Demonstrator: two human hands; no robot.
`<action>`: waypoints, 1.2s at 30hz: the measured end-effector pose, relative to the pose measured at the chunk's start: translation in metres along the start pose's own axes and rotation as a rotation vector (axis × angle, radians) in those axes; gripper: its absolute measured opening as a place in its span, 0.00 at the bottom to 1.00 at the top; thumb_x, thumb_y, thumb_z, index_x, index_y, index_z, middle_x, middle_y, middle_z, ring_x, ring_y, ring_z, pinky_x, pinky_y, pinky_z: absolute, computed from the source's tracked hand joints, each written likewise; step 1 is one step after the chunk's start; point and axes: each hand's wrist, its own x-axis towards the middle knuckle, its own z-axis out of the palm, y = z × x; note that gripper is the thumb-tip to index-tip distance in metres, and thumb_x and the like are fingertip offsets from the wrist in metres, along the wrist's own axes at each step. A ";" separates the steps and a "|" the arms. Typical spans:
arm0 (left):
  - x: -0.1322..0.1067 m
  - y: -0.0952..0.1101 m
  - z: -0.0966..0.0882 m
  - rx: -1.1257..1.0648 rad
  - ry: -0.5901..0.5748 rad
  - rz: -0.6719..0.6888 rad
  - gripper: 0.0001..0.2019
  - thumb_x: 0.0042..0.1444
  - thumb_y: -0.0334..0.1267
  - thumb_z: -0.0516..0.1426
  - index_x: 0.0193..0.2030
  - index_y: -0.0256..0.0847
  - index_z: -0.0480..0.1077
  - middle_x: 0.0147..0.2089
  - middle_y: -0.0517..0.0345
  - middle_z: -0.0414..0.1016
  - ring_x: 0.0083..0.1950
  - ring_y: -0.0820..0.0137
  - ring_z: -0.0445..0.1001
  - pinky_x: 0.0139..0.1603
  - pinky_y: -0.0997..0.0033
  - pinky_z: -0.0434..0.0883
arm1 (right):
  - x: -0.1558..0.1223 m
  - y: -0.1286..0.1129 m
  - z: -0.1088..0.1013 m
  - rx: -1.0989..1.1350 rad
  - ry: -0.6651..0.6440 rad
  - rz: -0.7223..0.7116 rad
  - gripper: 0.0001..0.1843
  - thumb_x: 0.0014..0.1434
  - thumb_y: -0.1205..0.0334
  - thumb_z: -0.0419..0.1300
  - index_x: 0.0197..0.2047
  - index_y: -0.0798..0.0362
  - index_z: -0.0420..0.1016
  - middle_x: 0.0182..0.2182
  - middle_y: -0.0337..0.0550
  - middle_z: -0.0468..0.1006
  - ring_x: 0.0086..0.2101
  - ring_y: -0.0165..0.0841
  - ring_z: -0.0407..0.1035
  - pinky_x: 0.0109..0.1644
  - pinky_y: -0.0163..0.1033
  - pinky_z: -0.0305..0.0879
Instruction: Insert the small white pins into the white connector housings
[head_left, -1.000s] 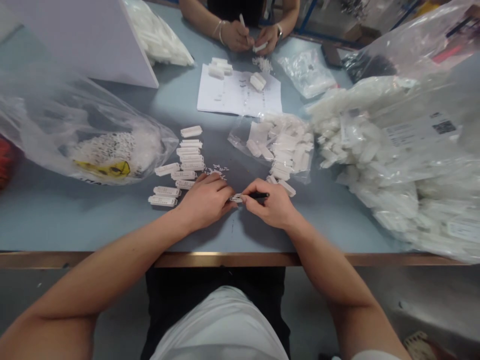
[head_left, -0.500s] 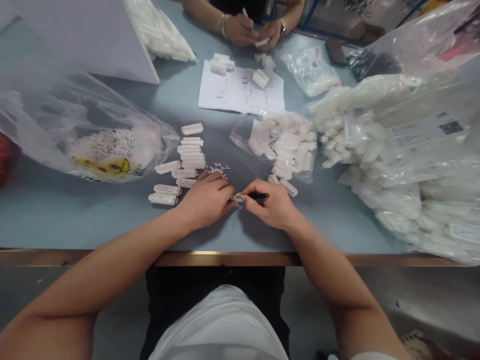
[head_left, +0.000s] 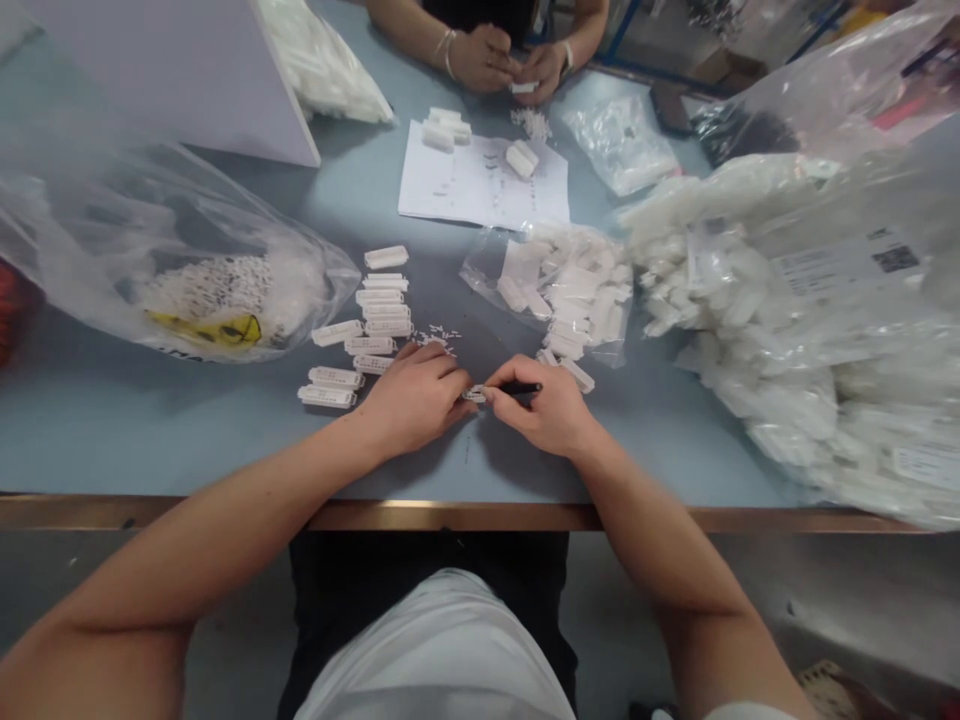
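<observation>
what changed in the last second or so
Very little. The co-worker's hands across the table have drawn closer together, and the pale pen they held upright no longer shows. The person's left hand and right hand stayed nearly in place, with the small white strip between them and the black-handled tool in the right. The rows of white strips stayed put.
</observation>
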 end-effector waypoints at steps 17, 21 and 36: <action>0.001 -0.001 0.000 -0.018 -0.011 -0.011 0.14 0.61 0.47 0.56 0.36 0.38 0.74 0.36 0.52 0.76 0.46 0.58 0.71 0.47 0.57 0.68 | 0.000 -0.001 0.001 -0.041 -0.015 -0.039 0.06 0.59 0.60 0.59 0.33 0.52 0.75 0.27 0.38 0.76 0.27 0.27 0.67 0.32 0.33 0.62; 0.001 -0.001 0.001 -0.013 0.000 -0.006 0.14 0.61 0.47 0.55 0.35 0.38 0.74 0.35 0.52 0.76 0.46 0.58 0.72 0.47 0.57 0.68 | 0.000 0.000 0.003 -0.026 -0.001 -0.046 0.06 0.59 0.61 0.59 0.32 0.52 0.75 0.26 0.37 0.76 0.26 0.27 0.67 0.32 0.33 0.61; 0.002 -0.001 0.001 -0.014 -0.014 -0.005 0.14 0.62 0.46 0.54 0.34 0.38 0.73 0.34 0.51 0.76 0.45 0.58 0.71 0.46 0.56 0.68 | 0.002 -0.001 0.005 -0.115 -0.023 -0.052 0.07 0.61 0.60 0.57 0.34 0.51 0.74 0.28 0.39 0.77 0.29 0.29 0.68 0.35 0.35 0.61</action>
